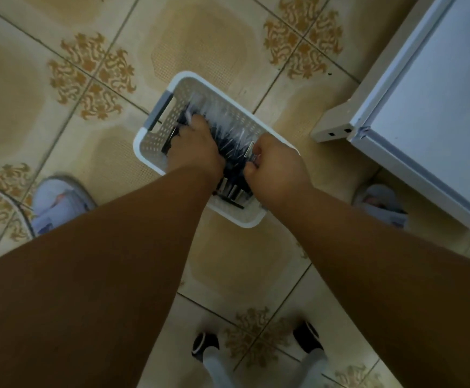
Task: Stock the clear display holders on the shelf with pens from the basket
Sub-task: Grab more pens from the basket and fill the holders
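Both hands were down in the pen basket on the tiled floor.

The white perforated basket (155,141) with its grey handle (161,110) sat on the patterned tiles (88,68), close to the foot of a white shelf unit (424,93). Dark pens (231,141) with clear barrels lay heaped inside. The left hand (194,147) was pushed into the heap, fingers curled down among the pens, seemingly grasping a bunch. The right hand (276,161) was clenched over the pens near the basket's right wall, a few thin clear ones pinched in its fist. A pale slipper (60,203) stood to either side of the basket.
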The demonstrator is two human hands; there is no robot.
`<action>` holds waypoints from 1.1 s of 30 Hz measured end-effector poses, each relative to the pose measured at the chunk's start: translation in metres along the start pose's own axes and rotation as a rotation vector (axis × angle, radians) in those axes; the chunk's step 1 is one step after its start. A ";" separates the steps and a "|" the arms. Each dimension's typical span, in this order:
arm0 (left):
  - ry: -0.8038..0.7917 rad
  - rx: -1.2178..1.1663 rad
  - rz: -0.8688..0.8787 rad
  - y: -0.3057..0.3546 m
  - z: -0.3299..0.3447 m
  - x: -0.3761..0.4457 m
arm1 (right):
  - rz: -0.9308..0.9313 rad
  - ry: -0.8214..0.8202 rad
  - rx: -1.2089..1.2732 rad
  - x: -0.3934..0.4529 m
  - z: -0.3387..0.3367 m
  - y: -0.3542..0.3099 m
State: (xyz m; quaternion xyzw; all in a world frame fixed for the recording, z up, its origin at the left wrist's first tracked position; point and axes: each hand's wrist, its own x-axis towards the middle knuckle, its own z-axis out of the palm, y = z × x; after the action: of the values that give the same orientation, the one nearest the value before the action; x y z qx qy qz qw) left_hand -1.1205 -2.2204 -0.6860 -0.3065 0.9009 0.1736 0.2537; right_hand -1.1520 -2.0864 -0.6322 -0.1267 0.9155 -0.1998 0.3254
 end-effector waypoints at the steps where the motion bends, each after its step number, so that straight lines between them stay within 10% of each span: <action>1: 0.030 -0.095 -0.004 -0.003 -0.003 -0.001 | 0.029 -0.012 -0.007 0.002 0.002 -0.001; 7: 0.158 -0.551 0.031 -0.012 -0.024 -0.025 | 0.286 -0.240 -0.046 0.022 0.023 -0.019; 19: 0.158 -0.661 0.034 -0.022 -0.053 -0.045 | 0.412 -0.186 0.173 0.032 0.022 -0.042; 33: 0.296 -0.829 0.173 0.043 -0.179 -0.173 | -0.092 0.259 0.157 -0.128 -0.118 -0.074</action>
State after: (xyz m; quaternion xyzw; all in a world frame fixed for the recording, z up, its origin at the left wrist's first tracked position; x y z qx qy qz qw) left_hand -1.0928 -2.1914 -0.4368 -0.3275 0.8041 0.4947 -0.0375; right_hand -1.1235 -2.0727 -0.4456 -0.1160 0.9245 -0.3004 0.2041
